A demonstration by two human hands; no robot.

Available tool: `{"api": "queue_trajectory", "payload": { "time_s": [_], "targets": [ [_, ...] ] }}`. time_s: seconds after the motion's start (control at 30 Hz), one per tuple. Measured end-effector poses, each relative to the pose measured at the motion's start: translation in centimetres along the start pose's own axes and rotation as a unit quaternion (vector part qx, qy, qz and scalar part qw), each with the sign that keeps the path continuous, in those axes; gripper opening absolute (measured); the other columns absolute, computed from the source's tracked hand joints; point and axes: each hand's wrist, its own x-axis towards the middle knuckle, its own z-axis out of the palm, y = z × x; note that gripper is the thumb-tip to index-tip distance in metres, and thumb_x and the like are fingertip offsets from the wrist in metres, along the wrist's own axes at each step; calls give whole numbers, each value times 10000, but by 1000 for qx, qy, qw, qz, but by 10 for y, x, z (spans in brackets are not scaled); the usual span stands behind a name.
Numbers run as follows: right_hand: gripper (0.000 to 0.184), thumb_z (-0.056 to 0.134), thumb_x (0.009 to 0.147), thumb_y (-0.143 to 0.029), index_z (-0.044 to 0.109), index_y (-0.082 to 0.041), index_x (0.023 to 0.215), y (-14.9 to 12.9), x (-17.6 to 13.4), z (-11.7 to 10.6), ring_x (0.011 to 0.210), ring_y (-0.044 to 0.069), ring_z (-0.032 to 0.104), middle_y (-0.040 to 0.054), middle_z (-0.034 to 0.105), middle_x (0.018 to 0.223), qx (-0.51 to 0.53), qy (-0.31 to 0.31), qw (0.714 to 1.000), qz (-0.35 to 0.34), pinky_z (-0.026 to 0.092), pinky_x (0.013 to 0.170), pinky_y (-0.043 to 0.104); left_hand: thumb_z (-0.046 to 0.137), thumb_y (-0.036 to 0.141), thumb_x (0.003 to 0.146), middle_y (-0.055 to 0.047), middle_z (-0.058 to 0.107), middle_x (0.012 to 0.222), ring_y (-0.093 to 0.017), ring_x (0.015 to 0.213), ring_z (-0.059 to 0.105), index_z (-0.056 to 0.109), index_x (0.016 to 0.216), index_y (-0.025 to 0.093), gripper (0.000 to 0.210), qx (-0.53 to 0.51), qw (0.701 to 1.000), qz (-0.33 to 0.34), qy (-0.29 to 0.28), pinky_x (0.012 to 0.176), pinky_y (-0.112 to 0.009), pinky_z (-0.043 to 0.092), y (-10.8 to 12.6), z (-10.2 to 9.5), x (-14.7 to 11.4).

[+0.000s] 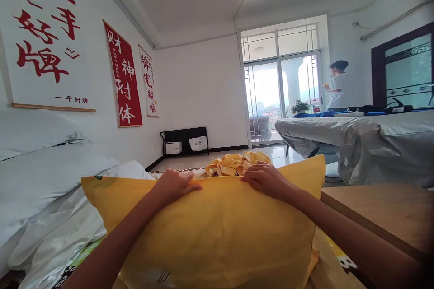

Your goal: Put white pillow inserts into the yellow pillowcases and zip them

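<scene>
A plump yellow pillow stands on edge close in front of me, its pointed upper corners spread left and right. My left hand is closed over its top edge left of the middle, the thumb lying on the near side and the other fingers mostly hidden behind. Right of the middle, my right hand grips the same edge, its fingers bent over the cloth. Just beyond the pillow lies a crumpled heap of yellow cloth.
White pillows are stacked at the left wall. On the right are a wooden surface and a table under a silvery cover. Another person stands behind that table. A black rack stands by the far wall.
</scene>
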Motion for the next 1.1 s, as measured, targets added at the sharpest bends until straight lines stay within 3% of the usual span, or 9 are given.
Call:
{"api": "queue_trajectory", "payload": {
  "time_s": [0.1,0.2,0.4,0.53,0.67,0.8,0.9,0.97,1.1],
  "targets": [
    [365,344,997,-232,604,-191,745,6,-17,2,647,150,515,30,605,685,-104,74,991,-38,322,637,287,401,631,887,-39,633,673,-189,607,572,562,728,199,487,-23,999,-18,-18,562,-282,332,-26,-11,-21],
    [339,328,974,-136,593,-182,767,1,-23,14,650,151,523,36,608,707,-169,94,981,-27,283,596,293,357,506,931,-43,638,739,-179,650,572,553,678,203,441,-57,997,-43,-18,613,-287,369,-60,-13,-48],
    [300,378,1006,-269,587,-187,807,-12,-6,28,656,149,578,16,643,713,-104,-5,994,39,240,571,286,382,359,864,-34,545,544,-196,522,501,512,648,225,285,48,994,-91,43,523,-304,208,-107,-3,-81],
    [364,479,953,-498,616,-208,782,10,-12,13,660,168,594,10,659,723,-34,-80,995,56,297,604,276,377,333,851,-32,541,530,-200,514,514,499,634,229,270,59,995,-60,62,532,-309,219,-119,-1,-89],
    [220,526,910,-267,696,-240,773,61,-44,-8,735,181,596,31,644,721,-45,-123,988,81,352,696,302,393,333,827,-25,534,516,-186,501,499,511,629,233,252,33,995,-69,69,530,-302,214,-121,6,-93],
    [208,550,871,-192,677,-215,708,107,-69,-32,928,245,575,115,663,940,-176,-81,976,96,334,828,398,405,464,839,-21,530,510,-173,479,457,486,582,228,359,-3,989,-120,84,535,-294,217,-115,5,-88],
    [152,573,867,-169,664,-228,760,122,-73,-41,1090,274,537,133,637,1161,-188,-34,970,150,280,918,443,473,612,796,-19,566,564,-180,530,489,498,586,231,436,-32,984,-163,63,563,-291,292,-120,-1,-88],
    [156,564,871,-150,650,-242,778,122,-72,-40,992,244,584,99,688,1033,-140,-34,970,196,288,904,411,524,639,758,-24,603,644,-195,631,545,531,599,233,436,-61,982,-172,42,634,-292,364,-131,-4,-95],
    [110,574,870,-166,640,-252,890,113,-73,-28,694,201,592,71,715,884,-134,-49,943,301,268,623,313,512,619,723,0,618,654,-176,639,549,607,613,250,397,-134,959,-244,56,650,-257,397,-160,-3,-121]
  ]
}}
